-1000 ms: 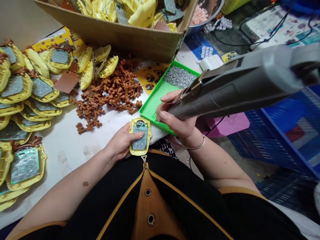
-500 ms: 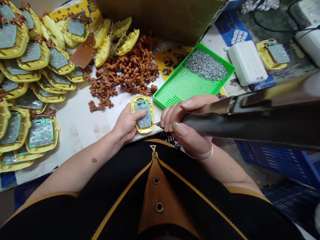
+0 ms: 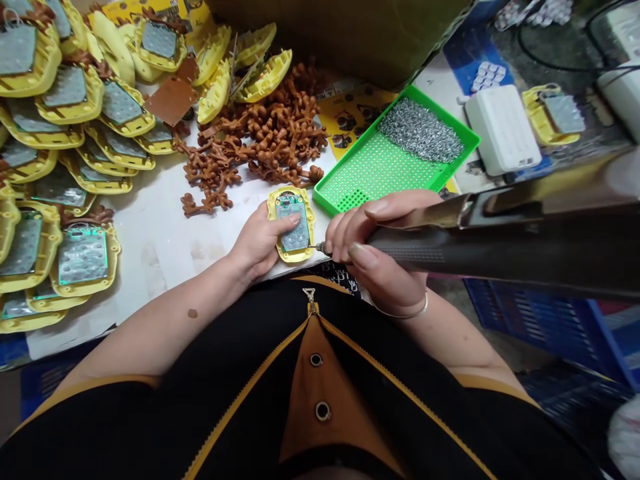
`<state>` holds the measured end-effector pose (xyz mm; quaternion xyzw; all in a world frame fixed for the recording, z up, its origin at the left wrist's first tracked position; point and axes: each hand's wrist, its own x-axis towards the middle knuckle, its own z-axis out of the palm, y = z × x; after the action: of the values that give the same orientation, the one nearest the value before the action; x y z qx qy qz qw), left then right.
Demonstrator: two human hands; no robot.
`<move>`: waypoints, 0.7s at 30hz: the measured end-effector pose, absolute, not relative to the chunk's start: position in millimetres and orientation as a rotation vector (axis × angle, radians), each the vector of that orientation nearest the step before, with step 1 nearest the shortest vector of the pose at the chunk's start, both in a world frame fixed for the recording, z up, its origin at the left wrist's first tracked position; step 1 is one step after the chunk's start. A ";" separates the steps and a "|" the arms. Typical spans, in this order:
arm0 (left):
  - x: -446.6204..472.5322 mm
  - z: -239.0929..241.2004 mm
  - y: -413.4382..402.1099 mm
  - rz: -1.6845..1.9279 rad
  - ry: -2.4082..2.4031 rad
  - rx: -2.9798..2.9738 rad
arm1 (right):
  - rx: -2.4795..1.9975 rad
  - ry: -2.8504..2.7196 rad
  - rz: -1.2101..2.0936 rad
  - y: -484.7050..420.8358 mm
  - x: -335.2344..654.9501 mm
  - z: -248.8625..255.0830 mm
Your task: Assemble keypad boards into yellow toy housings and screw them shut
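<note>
My left hand grips a yellow plastic casing at the table's front edge, its thumb flat on the grey-covered green circuit board inside. In my right hand is a dark electric screwdriver, held level with its fingers wrapped round the front end. The thin bit points left and meets the casing's lower right corner; whether a screw sits under the tip is too small to tell. Just beyond my right hand lies a green perforated tray with a heap of small silvery screws.
Yellow casings with boards are stacked along the left. Brown plastic parts lie piled behind my left hand, near a cardboard box. A white box and another casing stand at the right. Blue crates are below right.
The whole view has shifted slightly, so the table things sit a little further right. Both hands keep their holds, with the screwdriver bit still at the casing's lower right corner.
</note>
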<state>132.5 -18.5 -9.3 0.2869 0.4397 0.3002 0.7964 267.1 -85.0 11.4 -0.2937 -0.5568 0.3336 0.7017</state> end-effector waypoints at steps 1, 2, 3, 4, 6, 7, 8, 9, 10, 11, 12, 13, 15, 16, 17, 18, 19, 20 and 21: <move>132.5 -9.6 -18.4 0.644 0.945 0.614 | -0.671 -1.241 0.743 -85.4 267.2 11.3; 132.5 -9.9 -18.4 0.645 0.948 0.612 | -0.682 -1.236 0.734 -85.7 267.4 11.0; 132.5 -10.2 -18.3 0.647 0.950 0.611 | -0.689 -1.230 0.727 -85.8 267.7 10.6; 132.6 -10.5 -18.4 0.649 0.951 0.610 | -0.691 -1.227 0.720 -85.8 268.1 9.9; 132.7 -10.9 -18.4 0.654 0.950 0.600 | -0.684 -1.227 0.703 -85.5 268.7 8.6; 132.7 -11.1 -18.4 0.655 0.950 0.595 | -0.684 -1.226 0.698 -85.3 268.9 8.2; 132.7 -11.2 -18.3 0.655 0.949 0.589 | -0.688 -1.224 0.698 -85.0 269.1 8.0; 132.7 -11.2 -18.2 0.655 0.948 0.585 | -0.691 -1.223 0.701 -84.8 269.2 8.1; 132.7 -11.2 -18.1 0.656 0.947 0.585 | -0.688 -1.220 0.700 -84.6 269.2 8.5; 132.7 -11.2 -18.0 0.655 0.946 0.588 | -0.685 -1.219 0.700 -84.4 269.2 9.2; 132.6 -11.2 -17.9 0.654 0.944 0.593 | -0.683 -1.222 0.700 -84.4 269.1 9.9; 132.6 -11.2 -17.8 0.654 0.942 0.598 | -0.680 -1.227 0.696 -84.4 269.2 10.6; 132.4 -11.1 -17.8 0.653 0.940 0.603 | -0.697 -1.235 0.683 -84.5 269.5 10.9; 132.3 -11.1 -17.8 0.652 0.941 0.603 | -0.715 -1.241 0.680 -84.6 269.7 10.3; 132.2 -11.2 -17.9 0.652 0.942 0.603 | -0.738 -1.249 0.681 -84.6 270.0 9.3; 132.1 -11.2 -18.1 0.652 0.944 0.601 | -0.755 -1.250 0.680 -84.6 270.3 8.0; 132.1 -11.3 -18.2 0.652 0.947 0.598 | -0.771 -1.248 0.683 -84.5 270.5 6.5; 132.0 -11.3 -18.4 0.655 0.949 0.595 | -0.776 -1.239 0.682 -84.4 270.5 5.1; 132.1 -11.4 -18.5 0.658 0.951 0.590 | -0.776 -1.232 0.683 -84.2 270.4 4.0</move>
<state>132.1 -18.5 -11.4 0.2747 0.4428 0.3065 0.7966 270.4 -84.2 4.0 -0.3476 -0.5516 0.3060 0.6938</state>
